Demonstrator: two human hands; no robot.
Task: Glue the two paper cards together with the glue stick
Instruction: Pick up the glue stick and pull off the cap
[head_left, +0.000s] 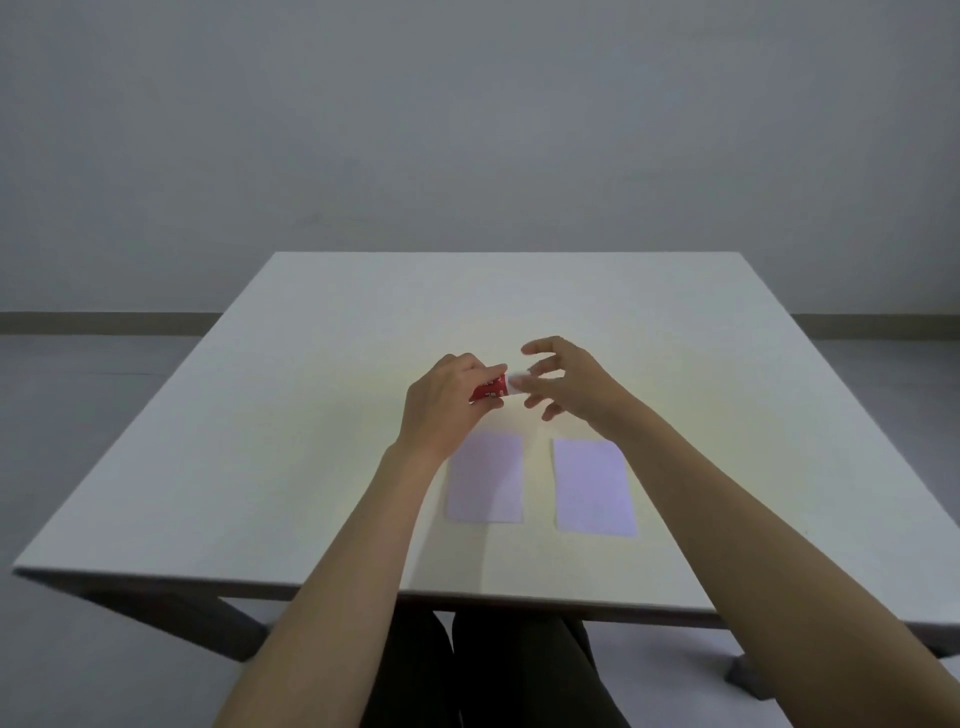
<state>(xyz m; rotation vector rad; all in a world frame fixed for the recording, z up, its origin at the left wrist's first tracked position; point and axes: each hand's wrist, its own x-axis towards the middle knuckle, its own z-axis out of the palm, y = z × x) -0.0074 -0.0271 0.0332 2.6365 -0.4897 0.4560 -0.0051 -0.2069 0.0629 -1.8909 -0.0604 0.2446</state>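
Note:
Two pale lilac paper cards lie side by side on the white table (260, 415): the left card (488, 480) and the right card (594, 486), a small gap between them. Above and behind them, my left hand (447, 400) grips a red glue stick (488, 389) held roughly level over the table. Its white end (515, 383) points right. My right hand (566, 382) is at that white end with thumb and forefinger around it and the other fingers spread. Whether the cap is on or off is too blurred to tell.
The table's near edge (467, 603) runs just above my dark-trousered legs (493, 675). A grey wall stands behind the table's far edge, and grey floor shows on both sides.

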